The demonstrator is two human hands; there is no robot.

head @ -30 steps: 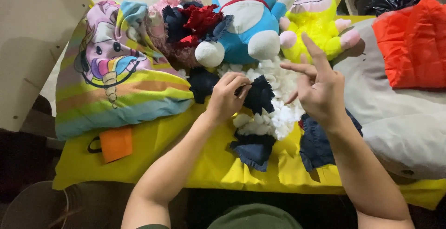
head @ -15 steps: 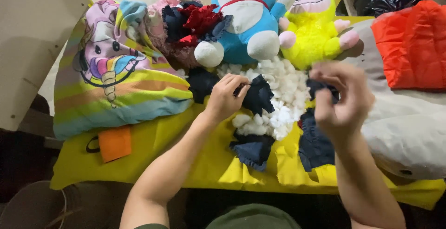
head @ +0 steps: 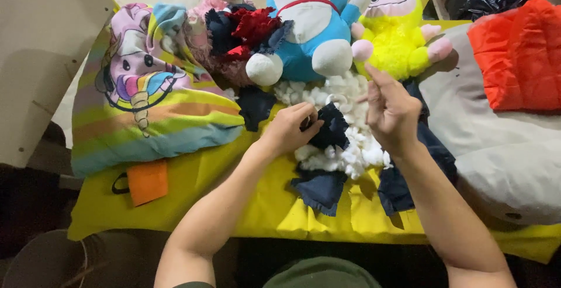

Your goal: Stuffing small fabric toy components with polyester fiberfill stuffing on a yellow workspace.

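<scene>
Since half a second ago the right hand has lifted off the stuffing and now hovers above it with its fingers loosely bunched and pointing up; whether they pinch a tuft cannot be told from here. The left hand stays where it was, its fingers closed on a scrap of dark navy cloth that lies on the heap of lumpy white fibre stuffing at the middle of the table. Its fingertips are hidden behind the cloth. More navy denim scraps lie around the heap: one frayed piece just below it, another partly covered by the right forearm. A smooth yellow sheet covers the table, whose own surface is out of sight. At the far edge sit a blue and white plush cat, a fuzzy yellow plush figure and a pile of red and navy rags. A rainbow-striped satin cushion with a unicorn print lies to the left, beside a small orange felt tag. A grey-white pillow and an orange quilted piece run off the right edge. The room beyond is dim and hard to read.
</scene>
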